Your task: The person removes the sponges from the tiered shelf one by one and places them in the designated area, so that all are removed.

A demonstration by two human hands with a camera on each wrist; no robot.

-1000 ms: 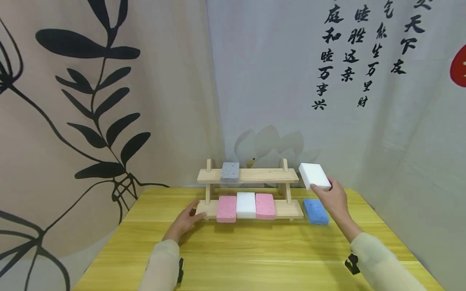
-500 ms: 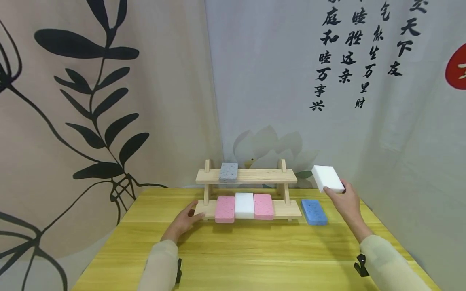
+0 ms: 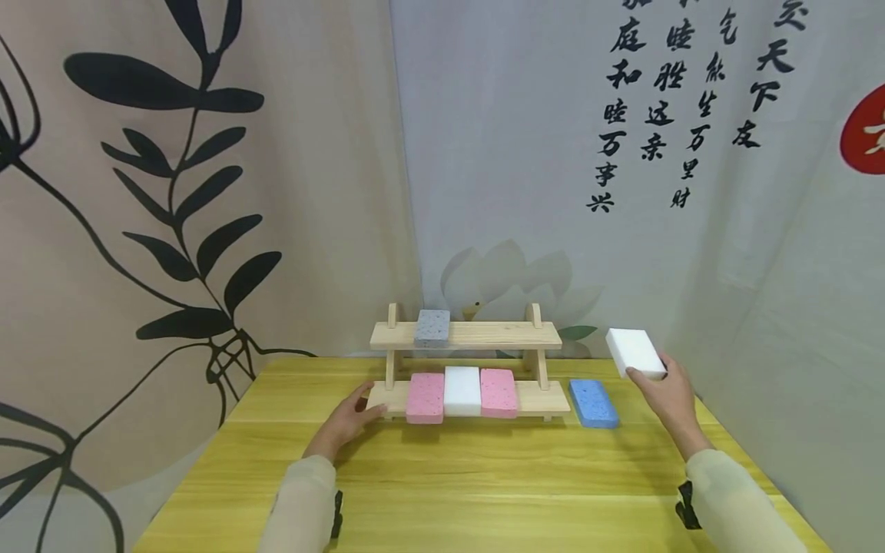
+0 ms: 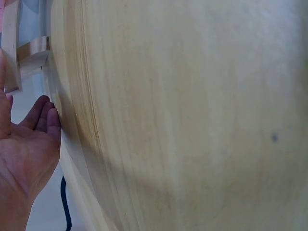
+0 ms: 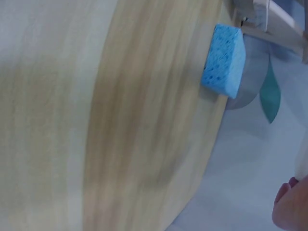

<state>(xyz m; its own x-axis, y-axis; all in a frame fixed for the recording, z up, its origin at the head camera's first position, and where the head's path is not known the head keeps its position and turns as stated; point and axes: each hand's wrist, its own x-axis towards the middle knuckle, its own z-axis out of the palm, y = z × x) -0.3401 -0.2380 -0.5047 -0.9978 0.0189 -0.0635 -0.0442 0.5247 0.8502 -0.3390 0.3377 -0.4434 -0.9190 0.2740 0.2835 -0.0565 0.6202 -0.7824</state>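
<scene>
A white sponge block (image 3: 634,351) is held up at the right between the thumb and fingers of my right hand (image 3: 669,393); it hangs above the table's back right part. In the right wrist view only part of this hand (image 5: 291,204) shows at the edge. My left hand (image 3: 348,422) holds the left end of a two-tier wooden rack (image 3: 541,396), thumb at the front. On the rack's lower shelf sit a pink sponge (image 3: 425,398), a white block (image 3: 462,390) and another pink sponge (image 3: 498,392). A grey sponge (image 3: 432,327) stands on the upper shelf.
A blue sponge (image 3: 594,403) lies on the wooden table (image 3: 442,484) just right of the rack. Behind the table hangs a printed curtain (image 3: 484,153) with plants and writing.
My right hand has moved to the right, away from the rack, and then a little lower, with the white sponge block in it. The left hand has stayed at the rack's end.
</scene>
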